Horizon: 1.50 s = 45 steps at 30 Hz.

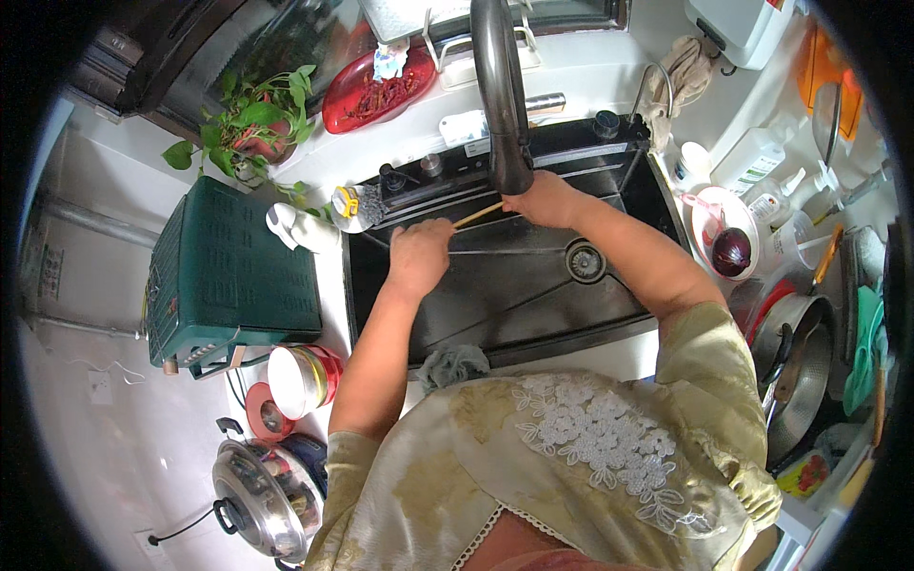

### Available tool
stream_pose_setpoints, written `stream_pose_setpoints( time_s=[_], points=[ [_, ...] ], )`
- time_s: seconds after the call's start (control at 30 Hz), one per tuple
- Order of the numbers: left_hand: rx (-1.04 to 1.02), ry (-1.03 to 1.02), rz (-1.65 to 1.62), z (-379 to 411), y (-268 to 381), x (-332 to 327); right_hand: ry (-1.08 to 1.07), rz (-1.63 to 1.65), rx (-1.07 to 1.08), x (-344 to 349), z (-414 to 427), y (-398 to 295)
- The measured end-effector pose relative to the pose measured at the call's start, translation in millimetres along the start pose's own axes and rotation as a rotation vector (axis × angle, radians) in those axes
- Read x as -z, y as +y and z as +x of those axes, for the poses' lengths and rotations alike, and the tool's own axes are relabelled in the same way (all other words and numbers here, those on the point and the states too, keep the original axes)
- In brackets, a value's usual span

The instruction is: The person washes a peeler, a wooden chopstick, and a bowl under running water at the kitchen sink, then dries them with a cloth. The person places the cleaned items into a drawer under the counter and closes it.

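Over the black sink (493, 285), a thin light-brown stick (478, 214), which looks like a chopstick, spans the gap between my hands. My left hand (421, 253) has its fingers curled round the near-left end. At the other end, my right hand (544, 201) grips the stick just under the spout of a dark pull-down faucet (503, 114). The faucet partly covers my right fingers. No water stream can be made out. A round drain strainer (585, 261) lies in the sink floor, below my right forearm.
Left of the sink stand a green metal appliance (243, 268), stacked bowls (293, 382) and a lidded steel pot (264, 499). A grey mesh cloth (452, 367) lies on the front rim. On the right are a bowl with a red onion (731, 251), bottles (757, 157) and pans (803, 371).
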State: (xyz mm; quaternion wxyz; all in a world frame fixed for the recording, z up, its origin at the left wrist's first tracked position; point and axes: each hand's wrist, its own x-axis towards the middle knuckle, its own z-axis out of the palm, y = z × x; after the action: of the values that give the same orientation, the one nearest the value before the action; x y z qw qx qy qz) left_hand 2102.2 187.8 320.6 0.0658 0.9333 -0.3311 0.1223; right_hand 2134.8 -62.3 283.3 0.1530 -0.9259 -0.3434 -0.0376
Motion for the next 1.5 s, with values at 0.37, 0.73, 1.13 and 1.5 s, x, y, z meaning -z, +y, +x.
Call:
stream_pose_setpoints(
  time_s=[0.37, 0.73, 1.13, 1.5],
  points=[
    [0.157, 0.035, -0.252, -47.4, -6.8, -13.7, 0.128, 0.120, -0.199, -21.2, -25.6, 13.0],
    [0.776, -0.420, -1.518, -49.9, 33.0, -54.2, 0.799, 2.026, -0.573, -47.4, -8.7, -21.5],
    [0.856, -0.419, -1.744, -62.6, 62.9, -51.6, 0.809, 2.057, -0.687, -69.6, 11.5, -80.5],
    [0.670, -0.165, -1.225, -65.5, 59.2, -65.9, 0.732, 2.029, -0.754, -64.5, 14.1, -75.9]
  ],
)
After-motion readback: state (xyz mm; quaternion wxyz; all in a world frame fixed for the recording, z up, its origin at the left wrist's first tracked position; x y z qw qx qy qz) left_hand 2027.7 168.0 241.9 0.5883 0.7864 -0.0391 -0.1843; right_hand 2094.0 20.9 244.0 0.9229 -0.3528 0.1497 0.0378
